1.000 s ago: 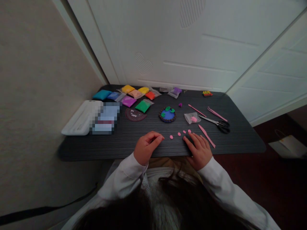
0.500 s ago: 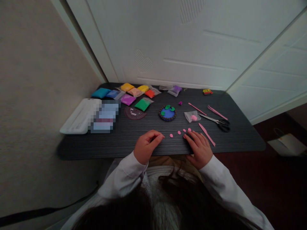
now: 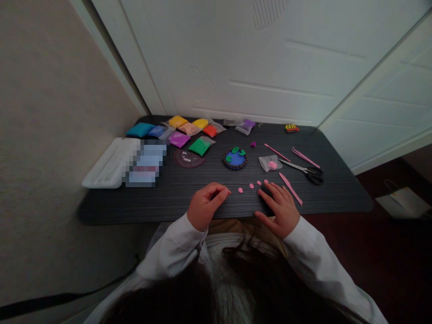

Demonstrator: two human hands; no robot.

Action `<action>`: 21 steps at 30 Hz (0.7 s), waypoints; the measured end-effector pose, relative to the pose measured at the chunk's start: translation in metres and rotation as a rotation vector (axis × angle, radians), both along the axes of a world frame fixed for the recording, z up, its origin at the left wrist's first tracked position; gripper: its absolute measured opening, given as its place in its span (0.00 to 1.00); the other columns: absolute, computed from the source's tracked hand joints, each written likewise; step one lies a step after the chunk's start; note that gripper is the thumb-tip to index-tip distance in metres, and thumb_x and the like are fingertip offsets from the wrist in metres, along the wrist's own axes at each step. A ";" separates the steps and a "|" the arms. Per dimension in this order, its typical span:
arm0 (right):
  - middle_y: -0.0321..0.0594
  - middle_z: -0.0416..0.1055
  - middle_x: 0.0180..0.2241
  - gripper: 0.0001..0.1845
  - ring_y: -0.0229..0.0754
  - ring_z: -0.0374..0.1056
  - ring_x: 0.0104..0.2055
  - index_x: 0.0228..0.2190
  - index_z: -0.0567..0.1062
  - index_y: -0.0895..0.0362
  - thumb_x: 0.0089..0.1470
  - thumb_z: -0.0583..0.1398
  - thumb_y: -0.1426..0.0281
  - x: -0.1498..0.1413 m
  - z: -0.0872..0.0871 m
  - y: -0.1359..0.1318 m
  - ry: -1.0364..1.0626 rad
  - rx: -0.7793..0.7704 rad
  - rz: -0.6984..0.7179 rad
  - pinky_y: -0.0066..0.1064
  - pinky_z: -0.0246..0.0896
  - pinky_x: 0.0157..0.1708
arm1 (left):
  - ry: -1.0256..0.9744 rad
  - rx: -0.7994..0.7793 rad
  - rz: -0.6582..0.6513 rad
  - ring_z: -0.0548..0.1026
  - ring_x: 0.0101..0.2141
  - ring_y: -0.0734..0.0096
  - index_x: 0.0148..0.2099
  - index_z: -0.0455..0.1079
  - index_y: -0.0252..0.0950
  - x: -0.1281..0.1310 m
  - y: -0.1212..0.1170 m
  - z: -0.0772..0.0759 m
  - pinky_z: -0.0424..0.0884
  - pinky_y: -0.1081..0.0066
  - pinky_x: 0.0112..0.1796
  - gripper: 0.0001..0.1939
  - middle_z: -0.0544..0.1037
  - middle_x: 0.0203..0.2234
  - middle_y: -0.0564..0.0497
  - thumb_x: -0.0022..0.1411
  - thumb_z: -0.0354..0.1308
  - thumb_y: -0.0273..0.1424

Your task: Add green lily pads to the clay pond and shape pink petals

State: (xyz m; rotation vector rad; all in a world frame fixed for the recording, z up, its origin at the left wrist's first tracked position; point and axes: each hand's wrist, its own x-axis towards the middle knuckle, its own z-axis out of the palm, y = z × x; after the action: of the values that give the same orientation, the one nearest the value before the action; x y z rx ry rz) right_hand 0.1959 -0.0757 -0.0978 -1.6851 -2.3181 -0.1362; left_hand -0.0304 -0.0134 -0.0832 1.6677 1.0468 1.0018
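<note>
My left hand [image 3: 207, 204] rests at the table's near edge, thumb and fingers closed in a pinch. Whatever lies between its fingertips is too small to make out. To its right, a pink clay petal [image 3: 240, 190] lies flat, followed by a row of small pink clay pieces [image 3: 251, 186] leading towards my right hand [image 3: 278, 208]. That hand is open, its fingers spread and thumb apart, with the fingertips at the row's right end. Beyond the row sits a round blue clay pond [image 3: 236, 159] with a dark brown beaded rim and green leaves [image 3: 235, 150].
Right of centre lie a bag of pink clay [image 3: 272, 164], a pink clay knife [image 3: 290, 189], scissors [image 3: 305, 170], tweezers [image 3: 305, 157] and a thin pink tool [image 3: 276, 152]. Bagged clay [image 3: 201, 146], a protractor [image 3: 189, 159], a white tray [image 3: 113, 162] and a blurred screen [image 3: 146, 164] are left.
My right thumb has swung out from the palm towards the left, and its fingers have shifted slightly. The left hand keeps its pinch in place. The view has tilted a little.
</note>
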 end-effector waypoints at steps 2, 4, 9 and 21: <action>0.48 0.53 0.55 0.25 0.51 0.47 0.56 0.49 0.63 0.58 0.49 0.52 0.60 0.002 -0.002 0.002 0.026 0.024 0.004 0.50 0.44 0.52 | 0.001 0.002 -0.001 0.69 0.30 0.72 0.29 0.69 0.35 0.000 0.000 0.000 0.64 0.73 0.34 0.09 0.73 0.26 0.51 0.56 0.50 0.33; 0.47 0.56 0.54 0.22 0.50 0.49 0.56 0.48 0.64 0.57 0.51 0.52 0.65 0.005 -0.005 0.004 0.062 0.055 0.004 0.49 0.46 0.51 | 0.006 0.002 -0.003 0.70 0.30 0.71 0.29 0.69 0.35 0.000 0.000 0.000 0.64 0.73 0.34 0.09 0.73 0.26 0.51 0.56 0.50 0.33; 0.44 0.60 0.51 0.17 0.48 0.53 0.54 0.43 0.69 0.55 0.51 0.52 0.70 0.009 -0.011 0.009 0.169 0.127 -0.002 0.46 0.52 0.49 | -0.006 0.004 0.011 0.70 0.30 0.71 0.29 0.69 0.35 0.001 -0.001 0.000 0.64 0.73 0.33 0.09 0.73 0.26 0.51 0.55 0.51 0.33; 0.44 0.68 0.44 0.11 0.45 0.61 0.48 0.35 0.74 0.55 0.49 0.55 0.70 0.007 -0.010 0.018 0.332 0.184 -0.038 0.43 0.58 0.48 | 0.008 0.005 -0.015 0.69 0.30 0.73 0.30 0.69 0.35 0.000 0.000 0.001 0.63 0.74 0.33 0.08 0.72 0.26 0.52 0.56 0.50 0.32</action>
State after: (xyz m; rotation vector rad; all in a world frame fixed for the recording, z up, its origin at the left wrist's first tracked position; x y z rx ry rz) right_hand 0.2031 -0.0581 -0.1080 -1.5303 -1.9688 -0.0683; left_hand -0.0307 -0.0132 -0.0826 1.6828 1.0360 0.9900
